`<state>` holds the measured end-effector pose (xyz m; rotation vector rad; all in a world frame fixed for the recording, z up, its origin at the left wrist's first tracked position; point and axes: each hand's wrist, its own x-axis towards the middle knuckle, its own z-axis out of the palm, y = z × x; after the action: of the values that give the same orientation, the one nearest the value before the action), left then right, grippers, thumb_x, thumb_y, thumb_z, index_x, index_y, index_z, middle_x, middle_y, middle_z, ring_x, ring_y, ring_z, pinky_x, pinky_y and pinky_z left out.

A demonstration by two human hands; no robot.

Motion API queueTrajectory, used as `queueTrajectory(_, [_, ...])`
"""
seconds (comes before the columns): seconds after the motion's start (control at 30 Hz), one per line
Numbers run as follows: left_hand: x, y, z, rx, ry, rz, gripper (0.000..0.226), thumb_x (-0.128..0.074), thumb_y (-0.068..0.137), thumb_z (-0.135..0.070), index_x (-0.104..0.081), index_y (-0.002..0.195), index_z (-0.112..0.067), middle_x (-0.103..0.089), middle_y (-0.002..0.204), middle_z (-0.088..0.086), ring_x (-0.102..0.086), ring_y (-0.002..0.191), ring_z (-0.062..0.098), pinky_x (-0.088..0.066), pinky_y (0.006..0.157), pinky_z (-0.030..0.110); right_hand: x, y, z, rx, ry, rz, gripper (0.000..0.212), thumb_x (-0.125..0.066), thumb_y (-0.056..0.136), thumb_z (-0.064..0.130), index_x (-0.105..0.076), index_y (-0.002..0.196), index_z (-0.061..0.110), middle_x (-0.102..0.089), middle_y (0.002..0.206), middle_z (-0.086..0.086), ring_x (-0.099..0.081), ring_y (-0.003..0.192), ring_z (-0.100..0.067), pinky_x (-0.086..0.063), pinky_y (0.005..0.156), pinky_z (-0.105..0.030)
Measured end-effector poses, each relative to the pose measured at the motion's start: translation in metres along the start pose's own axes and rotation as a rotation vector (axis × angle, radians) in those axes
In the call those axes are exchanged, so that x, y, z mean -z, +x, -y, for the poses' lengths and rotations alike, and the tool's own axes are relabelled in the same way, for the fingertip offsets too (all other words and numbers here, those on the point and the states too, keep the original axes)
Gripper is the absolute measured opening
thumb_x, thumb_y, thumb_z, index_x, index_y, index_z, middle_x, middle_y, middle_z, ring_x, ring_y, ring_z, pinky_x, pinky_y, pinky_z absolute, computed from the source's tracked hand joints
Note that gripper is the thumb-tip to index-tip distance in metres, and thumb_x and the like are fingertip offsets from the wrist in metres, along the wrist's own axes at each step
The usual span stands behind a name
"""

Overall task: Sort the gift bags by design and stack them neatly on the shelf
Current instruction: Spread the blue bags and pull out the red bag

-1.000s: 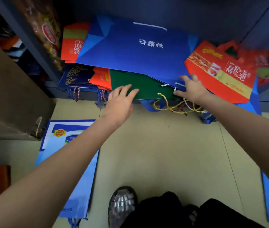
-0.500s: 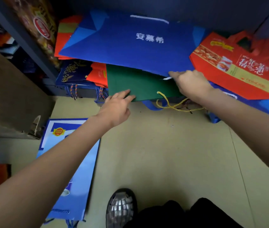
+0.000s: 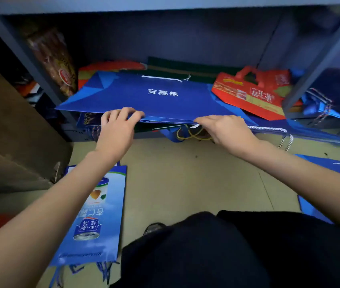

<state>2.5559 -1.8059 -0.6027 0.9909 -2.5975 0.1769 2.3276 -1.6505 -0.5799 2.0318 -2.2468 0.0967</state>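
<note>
Big blue gift bag (image 3: pixel 154 96) with white characters lies flat on top of the pile on the low shelf (image 3: pixel 77 133), near edge overhanging toward the person. Left hand (image 3: pixel 116 129) grips that near edge at the left, fingers curled over the top of the bag. Right hand (image 3: pixel 227 129) holds the same edge further right, fingers tucked at or under the edge (exact pinch hard to see). Under the blue bag: a dark green bag (image 3: pixel 144 127) and a yellow cord handle (image 3: pixel 192 135) hanging off the shelf front. Red printed bag (image 3: pixel 252 94) lies far right on the shelf, just beside the blue one, overlapping its corner. More red and green bags (image 3: pixel 165 65) behind, at the far side. Light blue bag with a can picture (image 3: pixel 96 215) lies flat on the floor (image 3: pixel 185 179), near left. Another blue bag (image 3: pixel 335 167) on the floor, right.
</note>
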Motion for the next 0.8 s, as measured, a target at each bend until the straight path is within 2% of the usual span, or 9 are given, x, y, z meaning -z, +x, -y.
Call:
queueTrajectory(0.1, [0.024,0.005,-0.017,-0.055,-0.044,-0.011,0.030,-0.052,0.087,0.001,-0.062,0.113,-0.011,-0.063,0.111,0.011,-0.056,0.102,0.036,-0.030,0.097,0.048,0.031,-0.024,-0.018,0.012,-0.051,-0.009,0.033,-0.043,0.097,0.014,-0.051,0.129,0.020,-0.064,0.108,-0.009,-0.060,0.093,-0.035,-0.038,0.062,-0.034])
queueTrajectory(0.2, [0.056,0.011,-0.042,-0.172,-0.224,0.011,0.026,-0.045,0.092,-0.003,-0.062,0.111,-0.008,-0.067,0.097,0.014,-0.062,0.087,0.037,-0.042,0.082,0.045,0.069,-0.047,-0.038,0.034,0.031,-0.008,0.025,-0.047,0.097,0.016,-0.062,0.117,0.012,-0.068,0.094,-0.021,-0.061,0.080,-0.040,-0.045,0.064,-0.040])
queueTrajectory(0.27, [0.080,0.018,-0.064,-0.199,-0.390,0.049,0.030,-0.044,0.094,-0.003,-0.060,0.119,-0.010,-0.065,0.094,0.015,-0.058,0.082,0.035,-0.041,0.074,0.038,0.098,-0.065,-0.053,0.053,0.058,-0.038,0.026,-0.052,0.094,0.013,-0.066,0.115,0.007,-0.067,0.082,-0.027,-0.061,0.070,-0.043,-0.045,0.063,-0.040])
queueTrajectory(0.33, [0.099,0.030,-0.088,-0.242,-0.522,0.066,0.036,-0.043,0.093,0.001,-0.059,0.122,-0.014,-0.058,0.083,0.011,-0.048,0.071,0.030,-0.035,0.067,0.030,0.128,-0.086,-0.072,0.026,0.050,-0.073,0.025,-0.055,0.093,0.010,-0.067,0.114,0.005,-0.067,0.078,-0.026,-0.061,0.069,-0.043,-0.041,0.062,-0.035])
queueTrajectory(0.4, [0.106,0.044,-0.122,-0.332,-0.604,0.075,0.039,-0.042,0.092,0.003,-0.059,0.121,-0.016,-0.057,0.082,0.008,-0.044,0.069,0.025,-0.032,0.064,0.028,0.153,-0.111,-0.098,-0.030,0.005,-0.071,0.024,-0.057,0.092,0.007,-0.066,0.115,0.006,-0.068,0.080,-0.024,-0.061,0.073,-0.044,-0.039,0.063,-0.036])
queueTrajectory(0.53, [0.089,0.060,-0.212,-0.448,-0.678,0.160,0.042,-0.042,0.091,0.006,-0.060,0.124,-0.014,-0.063,0.091,0.015,-0.048,0.076,0.030,-0.032,0.066,0.029,0.169,-0.174,-0.152,-0.214,-0.094,-0.036,0.029,-0.056,0.092,0.008,-0.065,0.119,0.011,-0.070,0.092,-0.023,-0.064,0.084,-0.044,-0.050,0.072,-0.045])
queueTrajectory(0.67, [0.063,0.078,-0.303,-0.545,-0.739,0.202,0.046,-0.040,0.086,0.008,-0.063,0.121,-0.010,-0.067,0.109,0.019,-0.061,0.100,0.036,-0.036,0.078,0.027,0.162,-0.229,-0.205,-0.432,-0.160,0.036,0.032,-0.050,0.095,0.013,-0.061,0.125,0.016,-0.067,0.105,-0.023,-0.061,0.095,-0.043,-0.046,0.077,-0.046])
queueTrajectory(0.73, [0.057,0.093,-0.346,-0.600,-0.737,0.228,0.051,-0.033,0.082,-0.005,-0.062,0.123,-0.013,-0.066,0.114,0.017,-0.061,0.104,0.036,-0.041,0.087,0.030,0.159,-0.254,-0.235,-0.548,-0.221,0.065,0.035,-0.047,0.097,0.015,-0.057,0.130,0.020,-0.065,0.107,-0.025,-0.058,0.097,-0.044,-0.044,0.075,-0.044])
queueTrajectory(0.8, [0.053,0.107,-0.384,-0.628,-0.767,0.229,0.056,-0.030,0.080,-0.011,-0.061,0.126,-0.018,-0.066,0.115,0.017,-0.061,0.103,0.039,-0.047,0.088,0.041,0.155,-0.272,-0.263,-0.649,-0.276,0.073,0.037,-0.043,0.098,0.016,-0.054,0.133,0.026,-0.063,0.110,-0.025,-0.057,0.099,-0.044,-0.044,0.076,-0.045])
